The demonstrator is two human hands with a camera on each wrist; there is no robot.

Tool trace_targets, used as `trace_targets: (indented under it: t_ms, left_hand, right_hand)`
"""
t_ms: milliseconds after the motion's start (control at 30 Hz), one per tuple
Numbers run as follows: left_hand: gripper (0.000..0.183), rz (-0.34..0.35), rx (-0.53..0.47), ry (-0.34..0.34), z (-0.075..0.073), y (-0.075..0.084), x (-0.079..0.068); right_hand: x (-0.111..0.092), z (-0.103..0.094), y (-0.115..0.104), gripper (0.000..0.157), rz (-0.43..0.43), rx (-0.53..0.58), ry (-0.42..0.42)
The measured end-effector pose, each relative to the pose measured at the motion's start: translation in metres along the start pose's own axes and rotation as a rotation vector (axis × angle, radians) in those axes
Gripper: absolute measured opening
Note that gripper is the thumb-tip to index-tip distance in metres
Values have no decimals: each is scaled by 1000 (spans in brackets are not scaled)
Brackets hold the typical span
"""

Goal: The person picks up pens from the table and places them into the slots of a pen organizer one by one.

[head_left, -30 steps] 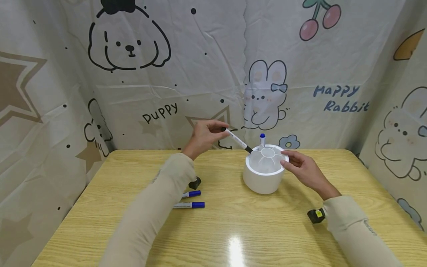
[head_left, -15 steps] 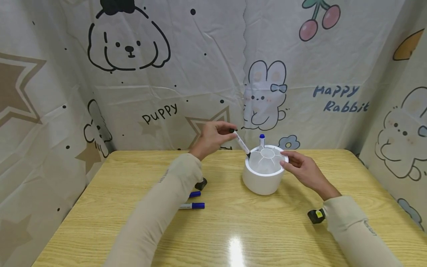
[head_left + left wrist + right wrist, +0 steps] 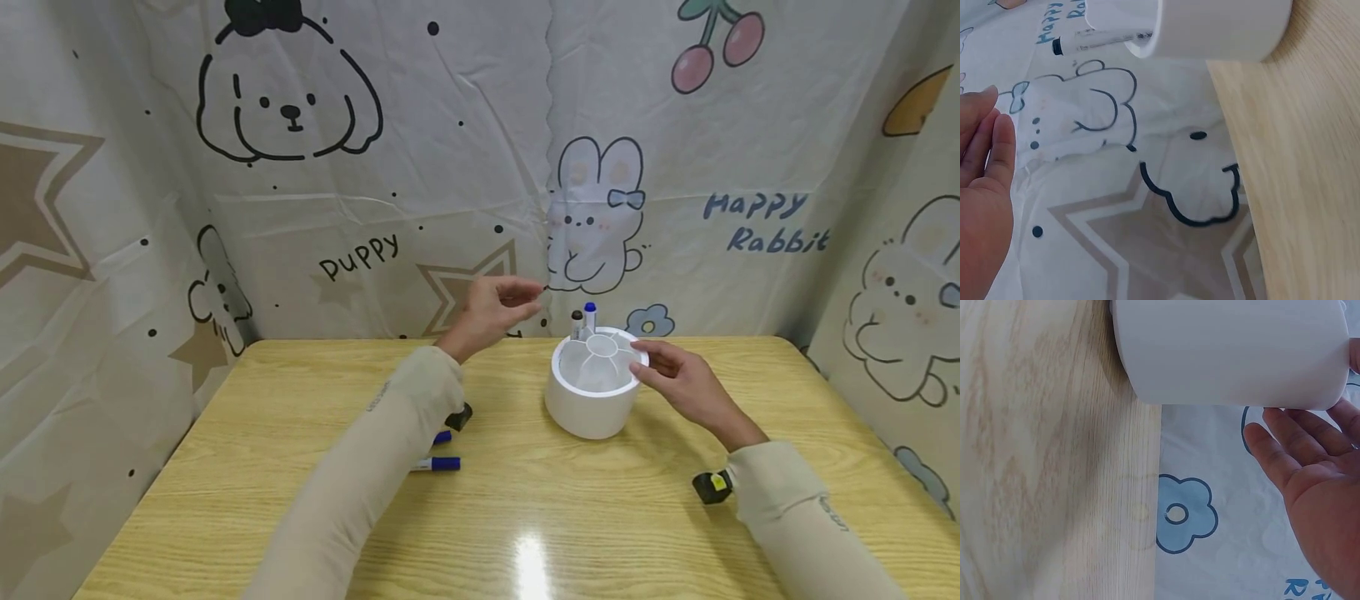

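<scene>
A round white pen holder (image 3: 592,412) with divided compartments stands on the table. Its back compartments hold an upright blue-capped marker (image 3: 590,316) and, just left of that, an upright black-tipped marker (image 3: 577,323). My left hand (image 3: 491,310) is raised to the left of the holder with nothing in it, thumb and fingertips near each other. In the left wrist view the black-tipped marker (image 3: 1085,42) sticks out of the holder, apart from the fingers. With thumb and forefinger over the rim, my right hand (image 3: 686,383) holds the holder's right side; other fingers (image 3: 1266,447) lie along its outer wall.
Two blue-capped markers lie on the wooden table (image 3: 570,517), the nearer marker (image 3: 446,463) and the farther marker (image 3: 444,437), both partly hidden by the left sleeve (image 3: 382,442). A printed cloth (image 3: 465,167) hangs behind the table and along both sides.
The black-tipped marker went from my left fingers into the holder and now stands upright. My left hand let go of it and moved slightly right. The right hand stayed at the rim.
</scene>
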State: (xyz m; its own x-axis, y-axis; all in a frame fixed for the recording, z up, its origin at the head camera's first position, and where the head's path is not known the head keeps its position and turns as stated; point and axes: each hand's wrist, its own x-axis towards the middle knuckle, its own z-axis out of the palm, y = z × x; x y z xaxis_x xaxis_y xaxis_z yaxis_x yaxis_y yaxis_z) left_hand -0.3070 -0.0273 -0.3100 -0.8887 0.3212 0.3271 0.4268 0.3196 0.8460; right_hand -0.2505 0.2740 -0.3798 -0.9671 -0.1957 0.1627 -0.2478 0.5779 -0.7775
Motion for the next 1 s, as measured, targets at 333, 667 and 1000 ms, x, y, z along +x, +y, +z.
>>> trace_targets:
  t_ms: [333, 667, 1000]
  left_hand:
    - [26, -49, 70, -50, -24, -21, -25]
    - [31, -93, 95, -122, -52, -36, -52]
    - [33, -129, 59, -162, -72, -56, -77]
  right_hand:
    - [0, 0, 2, 55, 3, 5, -3]
    - [0, 1, 2, 54, -4, 10, -1]
    - [-1, 0, -1, 54, -6, 2, -8]
